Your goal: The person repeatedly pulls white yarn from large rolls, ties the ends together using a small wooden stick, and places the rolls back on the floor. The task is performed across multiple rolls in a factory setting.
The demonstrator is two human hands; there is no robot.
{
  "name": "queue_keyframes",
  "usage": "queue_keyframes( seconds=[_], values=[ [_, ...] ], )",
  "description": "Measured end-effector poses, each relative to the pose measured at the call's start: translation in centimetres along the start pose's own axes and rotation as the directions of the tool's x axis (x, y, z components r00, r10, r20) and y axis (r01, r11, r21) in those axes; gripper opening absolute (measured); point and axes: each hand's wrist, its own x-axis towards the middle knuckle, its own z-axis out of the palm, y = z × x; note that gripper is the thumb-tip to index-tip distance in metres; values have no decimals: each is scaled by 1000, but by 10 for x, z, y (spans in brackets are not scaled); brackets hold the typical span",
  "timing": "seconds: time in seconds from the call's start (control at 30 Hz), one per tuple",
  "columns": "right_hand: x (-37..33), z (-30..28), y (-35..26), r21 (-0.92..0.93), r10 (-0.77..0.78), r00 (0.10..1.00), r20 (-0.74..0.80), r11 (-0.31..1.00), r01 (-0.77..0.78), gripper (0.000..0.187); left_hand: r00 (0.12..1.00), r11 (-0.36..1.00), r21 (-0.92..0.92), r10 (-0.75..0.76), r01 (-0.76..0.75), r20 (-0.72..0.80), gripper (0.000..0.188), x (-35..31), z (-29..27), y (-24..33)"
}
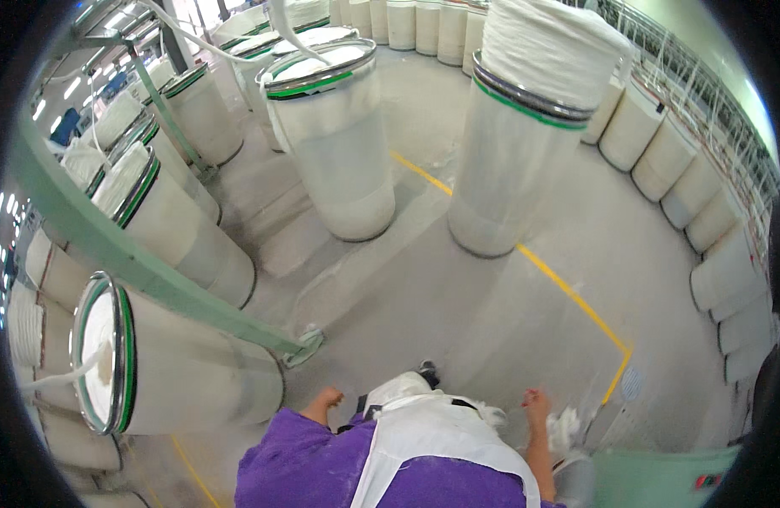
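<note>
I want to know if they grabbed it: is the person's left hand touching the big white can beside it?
Apart. The head view shows the left hand closed in a fist over bare grey floor, with a plain gap between it and the big white can.

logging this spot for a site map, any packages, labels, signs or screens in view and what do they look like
No packages or screens show.
Small red mark: on the green panel at lower right, too small to tell more.
Yellow floor line: painted across the grey floor between the tall white cans, turning a corner near the right hand.
</note>
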Motion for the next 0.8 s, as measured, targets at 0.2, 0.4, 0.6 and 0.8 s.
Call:
queue_keyframes(
  seconds=[0.2,0.4,0.6,0.8],
  values=[
    [80,16,-87,-112,-51,983,176,991,72,25,921,955,77,297,-287,-250,33,83,-117,213],
    [223,10,-113,-147,52,975,214,989,-20,24,836,842,-257,340,-475,-431,37,99,-241,397],
    [412,19,-217,-261,-245,900,359,900,349,22,735,857,-287,145,-428,-662,37,96,-366,473],
    [534,45,-392,-217,-570,724,390,707,673,19,471,851,-204,56,-483,-880,36,67,-502,496]
  ],
)
